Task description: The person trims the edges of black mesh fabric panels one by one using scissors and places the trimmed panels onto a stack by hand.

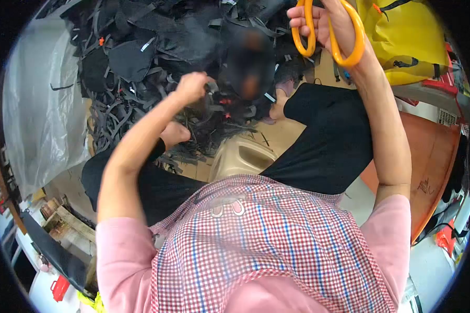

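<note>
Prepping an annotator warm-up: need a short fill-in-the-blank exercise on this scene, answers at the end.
1. The looped handles held in the right hand are coloured ____.
2. Measured up and down the picture, the left hand appears ____ than the right hand.
3. The person's short sleeves are coloured ____.
4. The clear plastic sheeting is toward the picture's ____ edge.

Missing words: orange; lower; pink; left.
</note>
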A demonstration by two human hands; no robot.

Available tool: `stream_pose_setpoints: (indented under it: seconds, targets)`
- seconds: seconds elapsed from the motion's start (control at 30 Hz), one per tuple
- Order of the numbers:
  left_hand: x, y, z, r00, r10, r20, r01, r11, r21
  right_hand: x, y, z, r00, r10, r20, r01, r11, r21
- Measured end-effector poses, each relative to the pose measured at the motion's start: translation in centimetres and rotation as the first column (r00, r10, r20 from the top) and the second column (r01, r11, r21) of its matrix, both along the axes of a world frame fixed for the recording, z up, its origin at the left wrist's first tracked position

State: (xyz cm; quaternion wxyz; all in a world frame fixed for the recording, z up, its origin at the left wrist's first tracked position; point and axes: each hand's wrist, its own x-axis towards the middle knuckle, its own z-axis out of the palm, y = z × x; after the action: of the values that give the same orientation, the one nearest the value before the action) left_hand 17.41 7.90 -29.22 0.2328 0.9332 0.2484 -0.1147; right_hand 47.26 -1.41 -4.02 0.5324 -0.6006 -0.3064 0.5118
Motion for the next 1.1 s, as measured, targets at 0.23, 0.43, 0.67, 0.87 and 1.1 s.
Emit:
stream_pose_setpoints:
  seconds: [0.23,0.43,0.67,0.87,1.1]
  targets:
    - [-4.5,6.5,27.1,0.916,0.123,0.381,-0.181,0.976,0.119,2.0,-0.3,-0.8,0.993,-0.114,0.028,0.114,0.993,0.028]
    - [-10.6,10.0,47.7,0.926,0.320,0.198,-0.376,0.774,0.509,5.3,0.0,-3.1,0.981,-0.191,-0.030,0.192,0.980,0.052]
    - [-18.0,9.3,51.8,0.839,0.450,0.305,-0.540,0.628,0.561,5.5,0.7,-3.0,0.984,-0.170,-0.046,0.173,0.981,0.087]
    - [-21.0,10.7,51.0,0.781,0.521,0.344,-0.618,0.568,0.543,4.8,0.4,-3.4,0.995,-0.069,-0.068,0.077,0.990,0.122]
    - [-22.7,13.5,49.6,0.735,0.569,0.369,-0.672,0.539,0.508,3.6,-0.4,-0.8,0.994,-0.042,-0.103,0.054,0.993,0.109]
